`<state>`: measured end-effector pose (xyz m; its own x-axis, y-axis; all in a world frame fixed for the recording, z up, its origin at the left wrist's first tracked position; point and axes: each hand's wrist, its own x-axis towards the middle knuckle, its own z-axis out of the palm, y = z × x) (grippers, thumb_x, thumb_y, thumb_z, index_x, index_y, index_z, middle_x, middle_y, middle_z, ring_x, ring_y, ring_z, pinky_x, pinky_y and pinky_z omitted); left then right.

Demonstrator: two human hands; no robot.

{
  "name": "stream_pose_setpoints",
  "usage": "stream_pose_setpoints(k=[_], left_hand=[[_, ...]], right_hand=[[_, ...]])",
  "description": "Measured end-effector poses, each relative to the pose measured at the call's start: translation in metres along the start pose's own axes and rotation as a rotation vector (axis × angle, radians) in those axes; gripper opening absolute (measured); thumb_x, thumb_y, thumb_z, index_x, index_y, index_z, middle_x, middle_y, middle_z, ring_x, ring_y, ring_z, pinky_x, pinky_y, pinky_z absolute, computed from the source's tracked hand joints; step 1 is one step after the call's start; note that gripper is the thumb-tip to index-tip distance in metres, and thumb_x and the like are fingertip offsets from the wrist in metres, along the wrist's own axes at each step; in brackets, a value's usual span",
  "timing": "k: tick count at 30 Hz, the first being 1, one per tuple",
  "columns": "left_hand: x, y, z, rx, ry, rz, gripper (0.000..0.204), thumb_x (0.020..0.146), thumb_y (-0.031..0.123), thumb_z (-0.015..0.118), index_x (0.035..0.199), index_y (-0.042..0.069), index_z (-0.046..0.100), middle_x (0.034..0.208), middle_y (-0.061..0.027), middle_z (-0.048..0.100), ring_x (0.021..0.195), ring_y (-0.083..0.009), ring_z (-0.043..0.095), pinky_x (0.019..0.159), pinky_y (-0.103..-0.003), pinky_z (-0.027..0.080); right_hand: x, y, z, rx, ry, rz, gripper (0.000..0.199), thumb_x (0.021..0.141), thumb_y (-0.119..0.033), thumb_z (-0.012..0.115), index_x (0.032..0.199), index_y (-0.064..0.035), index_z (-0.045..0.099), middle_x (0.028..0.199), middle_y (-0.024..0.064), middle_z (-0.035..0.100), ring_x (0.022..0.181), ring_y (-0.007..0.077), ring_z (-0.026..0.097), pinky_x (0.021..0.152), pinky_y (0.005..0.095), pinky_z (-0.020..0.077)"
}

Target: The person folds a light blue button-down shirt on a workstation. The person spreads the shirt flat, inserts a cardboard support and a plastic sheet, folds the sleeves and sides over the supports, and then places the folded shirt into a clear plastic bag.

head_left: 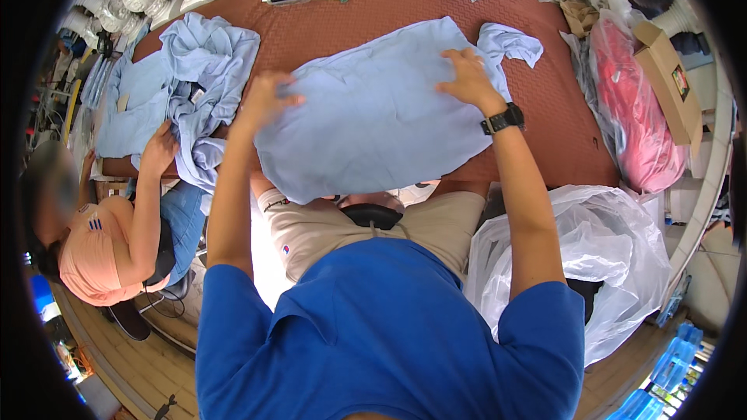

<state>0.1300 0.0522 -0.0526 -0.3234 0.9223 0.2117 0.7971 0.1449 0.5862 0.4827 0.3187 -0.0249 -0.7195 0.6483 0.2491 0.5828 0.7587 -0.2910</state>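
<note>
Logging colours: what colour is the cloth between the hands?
The cloth is light blue, clearest in the head view.

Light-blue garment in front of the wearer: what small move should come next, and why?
Probably a light outward smoothing with the right hand: shallow creases cross the light-blue garment, and that hand is at its far right part with fingers spread.

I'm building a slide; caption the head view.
Left hand and right hand at opposite sides of a light-blue cloth on a brown table.
</note>
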Motion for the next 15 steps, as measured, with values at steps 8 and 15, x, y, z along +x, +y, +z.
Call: stream_pose_setpoints(k=[8, 15], left_hand=[[-0.015, 0.090, -0.029, -0.089, 0.239, 0.119, 0.017, 0.081, 0.005, 0.075, 0.088, -0.001, 0.061, 0.083, -0.0119, 0.061, 0.077, -0.0279, 0.060, 0.072, -0.036, 0.048], [-0.004, 0.111, -0.166, -0.145, 0.371, 0.121, 0.015, 0.094, 0.019, 0.070, 0.098, 0.006, 0.064, 0.074, 0.0028, 0.058, 0.068, -0.0050, 0.050, 0.060, -0.024, 0.041]], right_hand=[[-0.018, 0.098, -0.038, 0.353, -0.325, 0.129, 0.016, 0.073, -0.011, 0.078, 0.088, -0.0055, 0.075, 0.085, 0.0084, 0.072, 0.081, 0.0233, 0.067, 0.076, 0.0338, 0.0531], [0.057, 0.038, -0.177, 0.577, -0.479, 0.128, 0.014, 0.083, -0.018, 0.076, 0.092, -0.0088, 0.075, 0.081, -0.0037, 0.069, 0.072, 0.0054, 0.058, 0.062, 0.0225, 0.0462]])
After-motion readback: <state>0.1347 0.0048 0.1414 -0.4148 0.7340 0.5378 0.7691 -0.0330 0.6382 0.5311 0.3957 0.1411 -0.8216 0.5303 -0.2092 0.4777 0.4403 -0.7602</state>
